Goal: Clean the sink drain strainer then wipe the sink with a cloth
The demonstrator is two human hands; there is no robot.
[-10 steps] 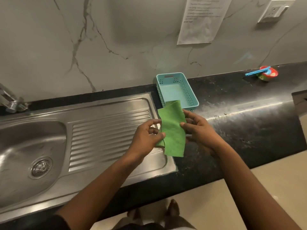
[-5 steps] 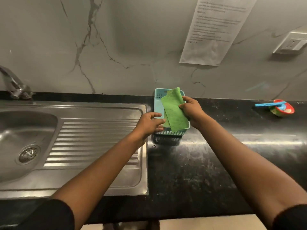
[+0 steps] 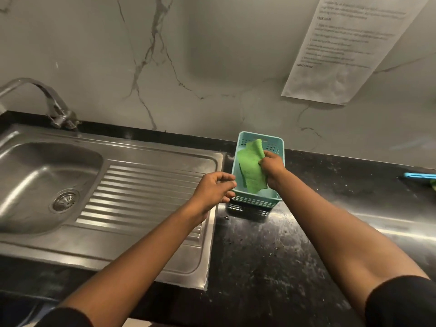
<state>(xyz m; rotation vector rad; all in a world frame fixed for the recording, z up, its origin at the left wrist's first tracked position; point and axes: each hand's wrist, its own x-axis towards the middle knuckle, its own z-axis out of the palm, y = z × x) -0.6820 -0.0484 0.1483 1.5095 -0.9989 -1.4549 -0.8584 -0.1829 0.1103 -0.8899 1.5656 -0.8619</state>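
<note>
A green cloth [image 3: 252,169] hangs inside the teal plastic basket [image 3: 256,202] on the black counter, pinched at its right edge by my right hand [image 3: 272,166]. My left hand [image 3: 213,191] hovers at the basket's near left corner with fingers curled, holding nothing I can see. The steel sink [image 3: 35,178] lies to the left, its round drain strainer [image 3: 64,201] seated in the bowl's floor. Both hands are well to the right of the bowl.
A chrome tap [image 3: 50,103] stands behind the bowl. The ribbed drainboard [image 3: 146,197] runs between bowl and basket. Black counter [image 3: 271,256] extends right, where a blue handle [image 3: 420,175] shows at the edge. A printed sheet [image 3: 342,48] is stuck on the marble wall.
My right hand has lowered the cloth into the basket. My left hand has let go of the cloth and sits by the basket's corner. The view shifted left, showing more of the sink.
</note>
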